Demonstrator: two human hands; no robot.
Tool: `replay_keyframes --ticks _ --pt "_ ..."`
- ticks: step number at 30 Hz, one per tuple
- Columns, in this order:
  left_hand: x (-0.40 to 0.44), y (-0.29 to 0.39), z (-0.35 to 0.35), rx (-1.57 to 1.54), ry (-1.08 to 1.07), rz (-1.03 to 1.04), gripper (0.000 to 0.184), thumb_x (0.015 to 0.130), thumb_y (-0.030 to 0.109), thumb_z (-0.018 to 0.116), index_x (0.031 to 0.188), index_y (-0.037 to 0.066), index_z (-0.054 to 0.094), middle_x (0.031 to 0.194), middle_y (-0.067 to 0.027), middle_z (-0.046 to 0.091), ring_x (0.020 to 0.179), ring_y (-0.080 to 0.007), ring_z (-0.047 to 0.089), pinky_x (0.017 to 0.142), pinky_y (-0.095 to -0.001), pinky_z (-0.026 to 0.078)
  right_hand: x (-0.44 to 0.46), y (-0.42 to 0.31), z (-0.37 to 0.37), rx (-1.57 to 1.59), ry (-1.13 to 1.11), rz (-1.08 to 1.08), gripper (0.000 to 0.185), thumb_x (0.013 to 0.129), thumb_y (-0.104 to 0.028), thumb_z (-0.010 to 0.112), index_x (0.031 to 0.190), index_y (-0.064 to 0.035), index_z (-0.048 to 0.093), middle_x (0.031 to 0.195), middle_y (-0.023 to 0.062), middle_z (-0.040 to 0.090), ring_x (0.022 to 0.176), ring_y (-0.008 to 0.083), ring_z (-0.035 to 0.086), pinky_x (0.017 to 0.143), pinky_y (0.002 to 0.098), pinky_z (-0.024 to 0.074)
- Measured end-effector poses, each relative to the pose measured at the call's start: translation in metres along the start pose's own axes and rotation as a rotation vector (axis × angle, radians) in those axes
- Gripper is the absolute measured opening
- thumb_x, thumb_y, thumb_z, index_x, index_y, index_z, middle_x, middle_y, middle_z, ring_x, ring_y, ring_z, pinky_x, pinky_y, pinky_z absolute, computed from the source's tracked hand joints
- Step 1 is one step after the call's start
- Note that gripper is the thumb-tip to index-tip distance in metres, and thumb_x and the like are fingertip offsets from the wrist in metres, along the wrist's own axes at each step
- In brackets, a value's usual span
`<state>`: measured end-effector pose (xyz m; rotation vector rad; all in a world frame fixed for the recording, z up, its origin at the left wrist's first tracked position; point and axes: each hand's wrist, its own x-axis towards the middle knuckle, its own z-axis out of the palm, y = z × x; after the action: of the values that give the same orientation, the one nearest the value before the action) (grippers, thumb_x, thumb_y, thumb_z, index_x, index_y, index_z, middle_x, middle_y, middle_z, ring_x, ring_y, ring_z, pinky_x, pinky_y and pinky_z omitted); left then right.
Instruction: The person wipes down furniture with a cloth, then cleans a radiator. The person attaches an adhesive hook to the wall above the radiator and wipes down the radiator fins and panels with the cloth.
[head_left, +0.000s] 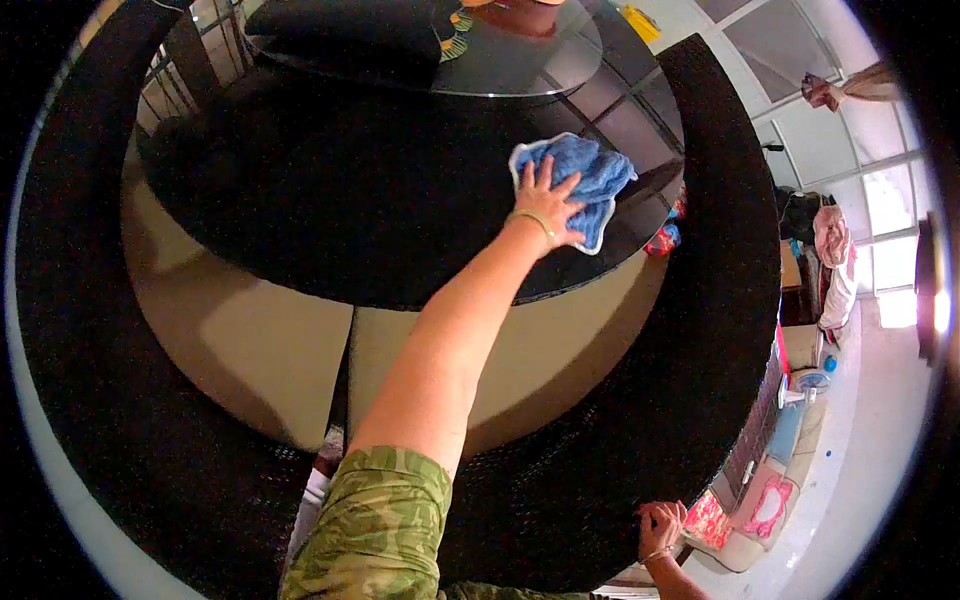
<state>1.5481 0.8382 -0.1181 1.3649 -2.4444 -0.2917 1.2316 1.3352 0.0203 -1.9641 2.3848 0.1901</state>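
My left hand (546, 207) lies flat with its fingers spread on a blue cloth with white edging (590, 170). The cloth is rumpled against the glossy black round tabletop (350, 200), near its right side. A bracelet circles the left wrist, and the left arm stretches across from a camouflage sleeve. Low on the right, my right hand (661, 527) has its fingers curled in by the edge of the dark curved surround (640, 440). Nothing shows in it.
A round glass turntable (520, 75) bears a black object and a brownish item at the table's far side. Beige curved panels (240, 340) lie between table and surround. Red-and-blue packaging (664, 240) sits by the table's right edge. Farther right are a fan (810, 382) and pink-patterned cushions (768, 505).
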Motion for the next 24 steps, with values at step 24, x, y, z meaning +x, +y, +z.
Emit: replay_keyframes --ticks 24 --pt "-0.229 -0.363 -0.150 0.434 -0.028 -1.082 0.061 0.095 0.056 0.026 0.149 0.028 0.028 0.159 -0.0063 0.009 0.140 -0.0500 0.009 0.115 -0.0554 0.009 0.001 0.014 0.004 -0.095 -0.082 -0.075 0.012 0.070 -0.020 0.066 0.075 -0.0090 0.067 0.082 0.0069 0.064 0.088 0.0286 0.057 0.095 0.0468 0.0358"
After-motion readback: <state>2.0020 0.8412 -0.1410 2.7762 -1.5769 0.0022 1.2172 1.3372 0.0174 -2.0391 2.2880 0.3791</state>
